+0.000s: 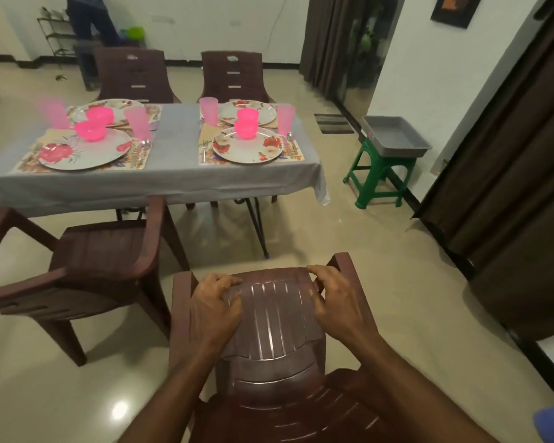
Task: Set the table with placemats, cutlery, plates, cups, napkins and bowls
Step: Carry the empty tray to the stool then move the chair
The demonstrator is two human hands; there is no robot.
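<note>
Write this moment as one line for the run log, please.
left hand grips chair back | right hand grips it too | table laid with four settings | chair apart from table

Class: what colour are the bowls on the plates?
Bright pink, like this bowl; the head view shows it best.

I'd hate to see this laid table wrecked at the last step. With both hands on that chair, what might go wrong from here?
1. The left hand and right hand grip the chair by its backrest; pushed in hard, it may knock the table and topple the tall pink cups.
2. Its arms might snag the overhanging tablecloth and drag the near plate.
3. It could bump the neighbouring chair.
</note>
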